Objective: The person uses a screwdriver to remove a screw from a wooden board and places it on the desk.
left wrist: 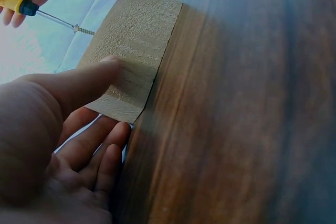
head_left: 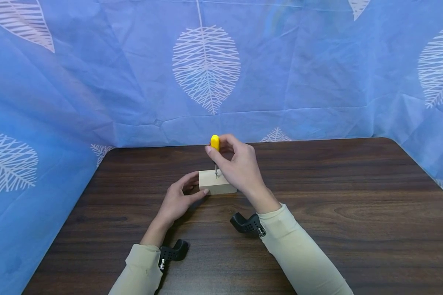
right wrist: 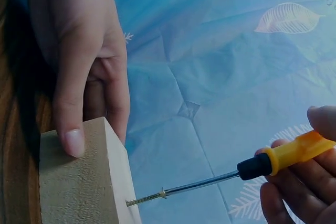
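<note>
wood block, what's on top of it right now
A screw stands in the top face of the wood block, with the yellow-handled screwdriver tip on its head. How deep the screw goes is hidden inside the wood.

Light is even and bright in the head view, sharp throughout; soft shadows lie beneath both forearms on the dark wood-grain counter [head_left: 317,184]; the left wrist view is hazy, its near palm and counter blurred; the right wrist view has a bluish cast, the pale wooden block [right wrist: 79,182] soft-edged.
</note>
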Demonstrator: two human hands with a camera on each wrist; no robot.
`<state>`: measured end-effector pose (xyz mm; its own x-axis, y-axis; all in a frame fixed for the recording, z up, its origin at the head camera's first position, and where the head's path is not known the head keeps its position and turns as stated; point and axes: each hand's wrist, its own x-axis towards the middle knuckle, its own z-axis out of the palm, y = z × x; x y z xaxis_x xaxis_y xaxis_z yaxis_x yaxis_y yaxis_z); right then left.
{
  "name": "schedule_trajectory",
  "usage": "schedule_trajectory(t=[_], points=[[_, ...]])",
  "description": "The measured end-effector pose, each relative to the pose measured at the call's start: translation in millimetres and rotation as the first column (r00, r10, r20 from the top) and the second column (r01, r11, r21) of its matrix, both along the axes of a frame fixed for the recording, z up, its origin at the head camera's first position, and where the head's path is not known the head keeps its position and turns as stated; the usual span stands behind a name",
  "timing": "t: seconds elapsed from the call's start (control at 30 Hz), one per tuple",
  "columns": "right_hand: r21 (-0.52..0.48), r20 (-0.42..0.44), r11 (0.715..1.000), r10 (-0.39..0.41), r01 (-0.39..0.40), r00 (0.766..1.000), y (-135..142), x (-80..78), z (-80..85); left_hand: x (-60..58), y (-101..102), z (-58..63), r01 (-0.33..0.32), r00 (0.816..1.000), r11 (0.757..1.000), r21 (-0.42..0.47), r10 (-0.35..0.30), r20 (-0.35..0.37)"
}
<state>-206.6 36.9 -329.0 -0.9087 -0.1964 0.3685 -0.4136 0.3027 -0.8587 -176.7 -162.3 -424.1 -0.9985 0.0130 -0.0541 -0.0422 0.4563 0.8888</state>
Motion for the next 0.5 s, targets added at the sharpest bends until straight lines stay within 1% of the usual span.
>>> schedule_trajectory(t=[0.13,0.3,0.5], points=[[0.0,-0.041,0.999,-0.037,0.037,0.998,0.4,-0.7,-0.8,-0.5,0.6,0.5,0.002,1.0,1.0,0.0,-0.002,-0.001],[-0.002,-0.101,0.999,-0.049,0.049,0.994,1.1,-1.8,-1.1,-0.5,1.1,1.2,0.002,1.0,1.0,0.001,-0.002,-0.001],[0.027,-0.108,0.999,-0.031,0.034,0.994,2.3,-2.1,-0.7,0.4,0.2,0.2,-0.005,1.0,1.0,0.002,0.005,0.004]])
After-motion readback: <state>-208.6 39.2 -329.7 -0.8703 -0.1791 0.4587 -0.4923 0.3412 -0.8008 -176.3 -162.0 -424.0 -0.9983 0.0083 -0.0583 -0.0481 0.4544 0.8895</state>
